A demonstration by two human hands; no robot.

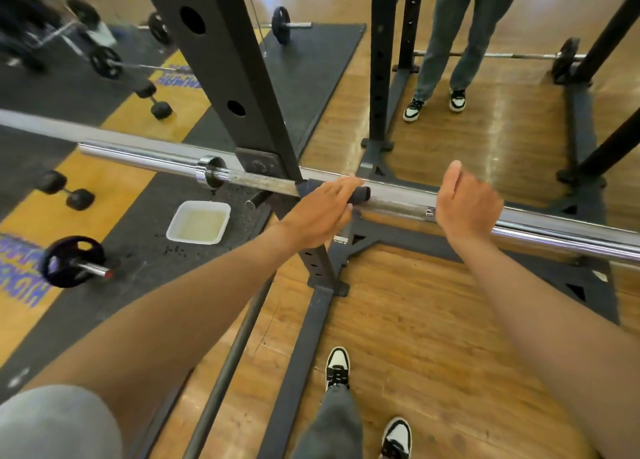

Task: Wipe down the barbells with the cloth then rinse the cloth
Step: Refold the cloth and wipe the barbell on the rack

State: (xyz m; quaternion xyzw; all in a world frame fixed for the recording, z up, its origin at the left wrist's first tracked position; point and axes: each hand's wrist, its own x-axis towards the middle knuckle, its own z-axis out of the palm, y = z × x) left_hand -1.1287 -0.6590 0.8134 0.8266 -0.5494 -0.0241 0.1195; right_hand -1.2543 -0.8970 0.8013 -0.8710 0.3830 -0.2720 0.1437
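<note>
You are standing at a black squat rack (221, 78) with a chrome barbell (394, 200) lying across it, running from the left sleeve end down to the right edge of the view. Your left hand (318, 209) is reaching over the bar just right of the rack upright, fingers laid fairly flat, pressing a dark cloth (360, 194) that is wrapped over the bar; the cloth is showing at your fingertips and, a little, on the far side of your hand. You cannot tell for sure whether your thumb is curling under the bar. Your right hand (465, 204) is sitting further right along the same bar, well apart from the cloth, its fingers curled over the shaft, gripping it. Between your two hands a stretch of knurled shaft is lying bare. Left of your left hand, the bar's collar (207, 173) is sitting just outside the rack upright. On the dark rubber mat (138, 223) below and to the left of the bar, a white square basin (199, 221) is holding pale, cloudy liquid, with dark spots on the mat beside it. Dumbbells (64, 190) and a smaller loaded bar (74, 261) are lying on the floor further left. Your shoes (337, 367) are planted on the wooden floor (433, 337). Beyond the rack, another person's legs (450, 53) are standing.
</note>
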